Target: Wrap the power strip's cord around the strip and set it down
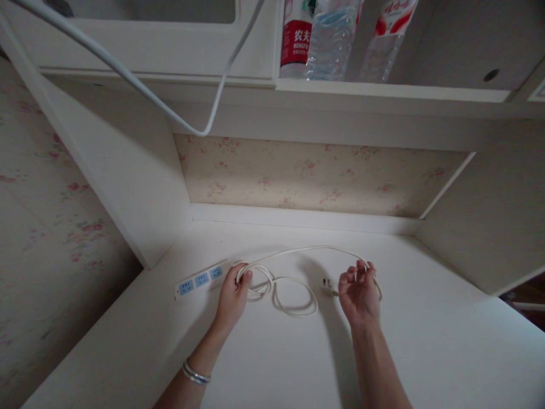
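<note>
A long white power cord [317, 248] lies partly coiled over the white desk. My left hand [235, 291] is closed around several loops of it, thumb on top. One loose loop rests on the desk to the right of that hand. From the coil a stretch of cord arches across to my right hand [360, 292], which is turned palm up with curled fingers pinching it. Just left of my left hand sits a white power strip [199, 280] with blue sockets. The cord's plug [331, 291] appears to lie beside my right hand, partly hidden by it.
The desk [281, 358] is enclosed by white side panels and a flowered back wall. Above it a shelf [383, 94] holds several plastic bottles [332, 45]. A thick white cable or arm [200, 132] hangs in front at upper left.
</note>
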`<state>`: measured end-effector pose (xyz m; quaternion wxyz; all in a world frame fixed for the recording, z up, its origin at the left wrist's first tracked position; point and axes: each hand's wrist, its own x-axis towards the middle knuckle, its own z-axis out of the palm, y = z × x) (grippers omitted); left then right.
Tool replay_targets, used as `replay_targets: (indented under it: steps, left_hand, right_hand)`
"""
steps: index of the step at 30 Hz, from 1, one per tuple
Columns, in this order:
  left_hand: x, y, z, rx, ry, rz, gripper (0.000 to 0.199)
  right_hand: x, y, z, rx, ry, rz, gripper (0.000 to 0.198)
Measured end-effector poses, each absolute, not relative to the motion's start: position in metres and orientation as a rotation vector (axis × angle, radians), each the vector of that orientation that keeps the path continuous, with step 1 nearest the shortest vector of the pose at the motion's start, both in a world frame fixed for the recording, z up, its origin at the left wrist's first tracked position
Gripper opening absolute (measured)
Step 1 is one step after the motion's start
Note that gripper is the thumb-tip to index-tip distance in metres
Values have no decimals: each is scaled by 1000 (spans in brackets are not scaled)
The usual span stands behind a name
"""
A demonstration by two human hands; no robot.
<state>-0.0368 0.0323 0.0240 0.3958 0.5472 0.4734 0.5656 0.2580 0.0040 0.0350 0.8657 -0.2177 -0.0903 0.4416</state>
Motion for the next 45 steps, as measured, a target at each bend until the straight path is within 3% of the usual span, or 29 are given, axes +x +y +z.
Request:
replay_targets:
  steps: [6, 11, 20, 30, 40, 45]
  left_hand:
    - [-40, 33, 27, 935, 599, 1205, 22]
    - [-39, 35, 23, 693, 484, 1232, 8]
    - [-38, 29, 32, 671, 482, 1150, 14]
    - [-34, 22, 38, 730, 410, 1029, 26]
    - [-25, 14, 35, 1068, 538, 872, 28]
    - [-25, 12, 35, 1238, 622, 776, 36]
  right_hand:
    - [255, 6, 29, -600, -259, 1034, 29]
    - [233, 11, 20, -791, -370, 1170, 32]
    - [192, 13, 1, -1140, -873, 1059, 35]
    - [173, 3, 9, -1193, -1146, 1053, 35]
    - [163, -5, 21, -1061, -1046, 1163, 62]
    - [164, -5, 21, -1096, -1031, 1200, 60]
